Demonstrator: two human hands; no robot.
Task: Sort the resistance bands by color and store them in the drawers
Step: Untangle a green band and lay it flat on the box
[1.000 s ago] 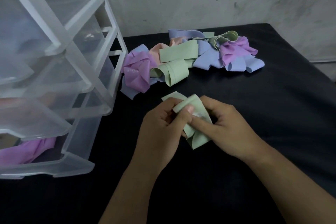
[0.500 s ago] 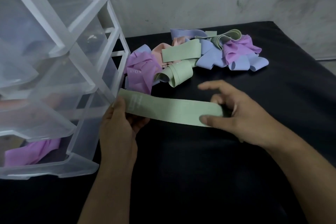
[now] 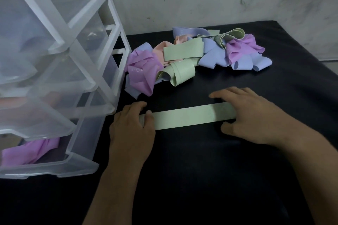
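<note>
Far left there's a translucent frosted plastic drawer unit point(image 3: 60, 71), glossy with chunky white framing, and its bottom drawer point(image 3: 47, 162) has a crumpled purple rubbery band point(image 3: 31, 151) inside. Next over, the left hand point(image 3: 131, 129) pinches one end of a flat matte pale green resistance band point(image 3: 188, 116), thumb on top. The strip lies stretched straight across the black fabric-covered table point(image 3: 201, 179). The right hand point(image 3: 256, 118) presses the other end flat, fingers spread, not really gripping. Behind sits a tangled pile of green, purple, blue and peach bands point(image 3: 193, 56), all curly loops.
</note>
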